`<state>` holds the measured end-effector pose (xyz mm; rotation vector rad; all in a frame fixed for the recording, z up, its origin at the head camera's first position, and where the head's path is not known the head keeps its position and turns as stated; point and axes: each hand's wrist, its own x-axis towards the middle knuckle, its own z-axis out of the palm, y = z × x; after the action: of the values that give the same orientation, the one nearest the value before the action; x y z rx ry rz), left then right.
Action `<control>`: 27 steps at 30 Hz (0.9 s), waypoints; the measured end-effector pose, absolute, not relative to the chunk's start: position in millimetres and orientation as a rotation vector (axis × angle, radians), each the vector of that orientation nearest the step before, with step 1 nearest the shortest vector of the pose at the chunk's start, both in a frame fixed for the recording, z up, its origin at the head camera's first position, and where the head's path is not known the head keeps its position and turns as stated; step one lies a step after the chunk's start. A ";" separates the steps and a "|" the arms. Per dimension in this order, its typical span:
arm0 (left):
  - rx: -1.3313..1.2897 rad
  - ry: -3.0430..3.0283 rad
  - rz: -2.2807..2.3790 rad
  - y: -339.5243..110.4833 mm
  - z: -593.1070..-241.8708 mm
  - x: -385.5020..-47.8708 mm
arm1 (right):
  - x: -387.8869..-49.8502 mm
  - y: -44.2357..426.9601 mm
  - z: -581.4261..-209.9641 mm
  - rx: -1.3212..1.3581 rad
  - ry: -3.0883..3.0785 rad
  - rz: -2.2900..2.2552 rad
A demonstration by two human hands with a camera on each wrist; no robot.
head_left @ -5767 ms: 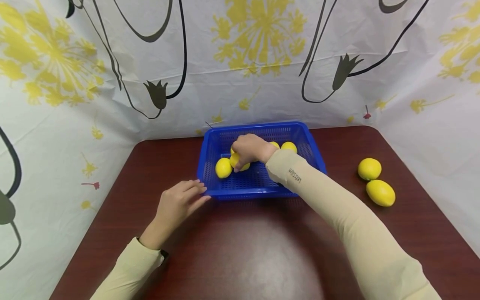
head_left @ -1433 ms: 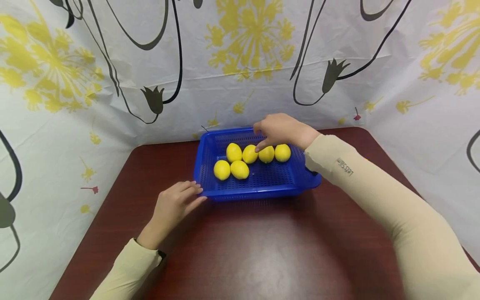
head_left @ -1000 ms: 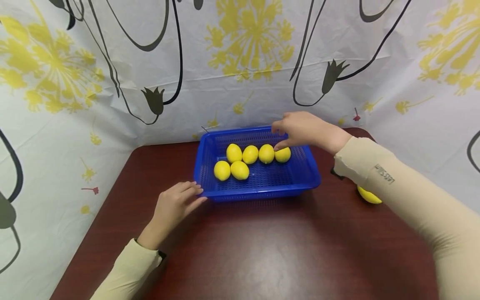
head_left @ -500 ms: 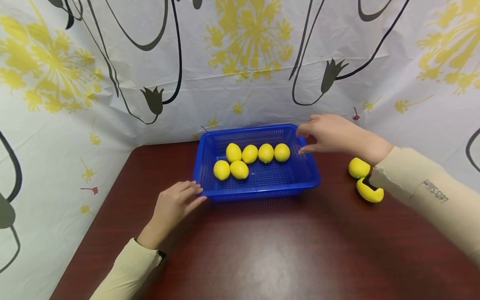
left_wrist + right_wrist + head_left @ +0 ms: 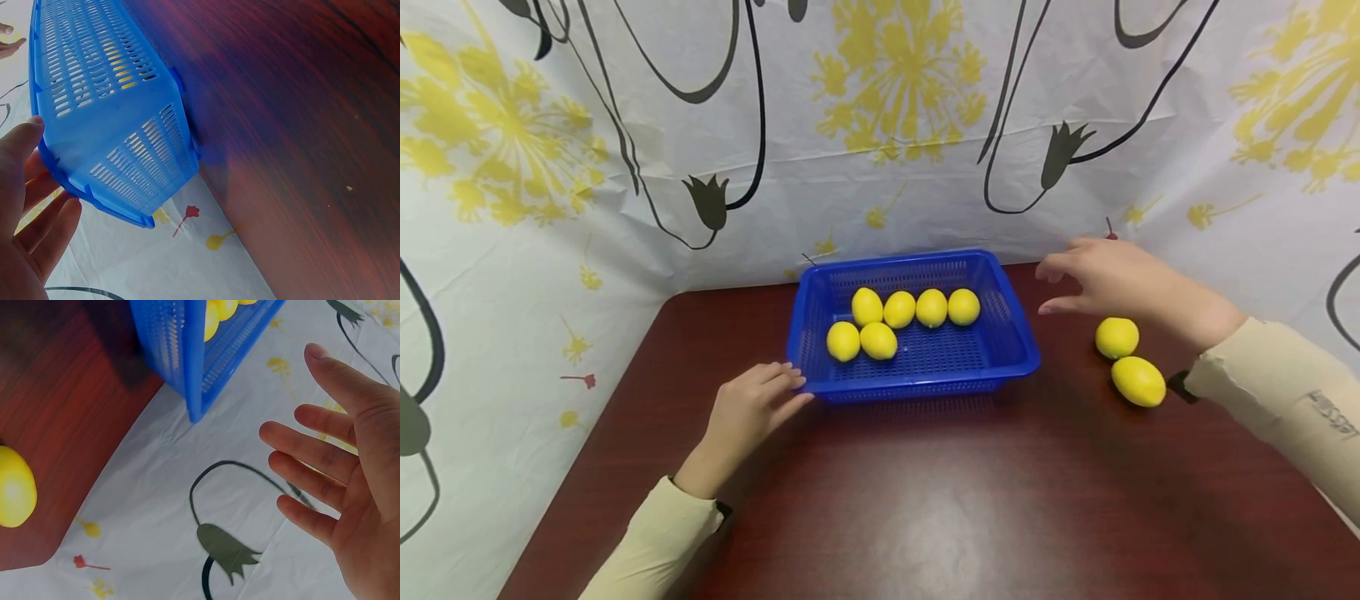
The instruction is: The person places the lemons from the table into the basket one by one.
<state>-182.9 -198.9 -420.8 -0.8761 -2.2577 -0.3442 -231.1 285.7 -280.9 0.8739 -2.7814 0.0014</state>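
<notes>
A blue perforated plastic basket (image 5: 917,385) sits toward the back of the table, with several yellow lemons (image 5: 878,341) inside it in two rows. My left hand (image 5: 751,421) rests at its front left corner. In the left wrist view the thumb and relaxed fingers touch the rim (image 5: 81,195) there. Out to the right of the basket, my right hand (image 5: 1112,279) hovers with fingers spread and holds nothing; the right wrist view shows its bare palm (image 5: 369,506). A lemon (image 5: 1117,338) and another lemon (image 5: 1138,382) lie side by side on the table below the right wrist.
The dark reddish-brown table (image 5: 880,492) extends in front of the basket and to both sides. A white sheet (image 5: 820,108) printed with yellow and grey flowers hangs behind and along the sides, close to the basket's back rim.
The right hand, gripping a lemon in the basket earliest, has let go and moved right, out past the basket's edge. Both lemons on the table are uncovered again. The left hand has stayed put.
</notes>
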 end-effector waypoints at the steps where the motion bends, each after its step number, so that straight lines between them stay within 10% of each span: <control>1: -0.875 -2.260 -0.344 -199.0 -420.8 -182.8 | -231.1 288.7 -281.8 0.861 -2.787 0.005; 27: -0.866 -2.269 -0.374 -197.9 -418.9 -181.6 | -243.9 371.6 -339.3 0.706 -2.993 0.082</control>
<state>-181.6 -197.9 -418.9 -0.8660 -2.2693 -0.3741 -243.9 371.6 -339.3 0.7061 -2.9934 0.0822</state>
